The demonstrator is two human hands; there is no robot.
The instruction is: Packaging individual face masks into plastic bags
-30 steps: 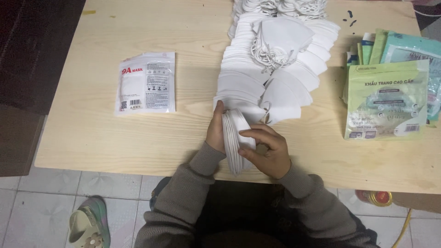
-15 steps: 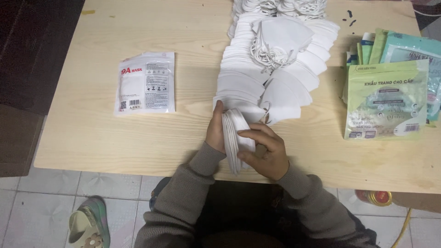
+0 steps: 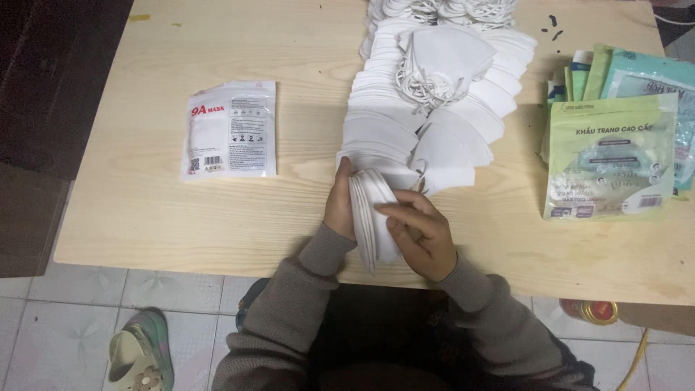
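Both my hands hold an upright stack of white folded face masks [image 3: 371,217] near the front edge of the wooden table [image 3: 145,210]. My left hand [image 3: 339,206] presses the stack's left side. Against its right side, my right hand [image 3: 420,233] lies with fingers spread over the top masks. Beyond the stack, a long overlapping row of white masks [image 3: 427,108] runs to the far edge of the table, with ear loops showing on the top ones.
A sealed white mask packet [image 3: 230,130] lies flat to the left. A pile of green and teal packets [image 3: 615,145] sits at the right. Below the table are a tiled floor, a green slipper [image 3: 141,355] and a red tin [image 3: 590,311].
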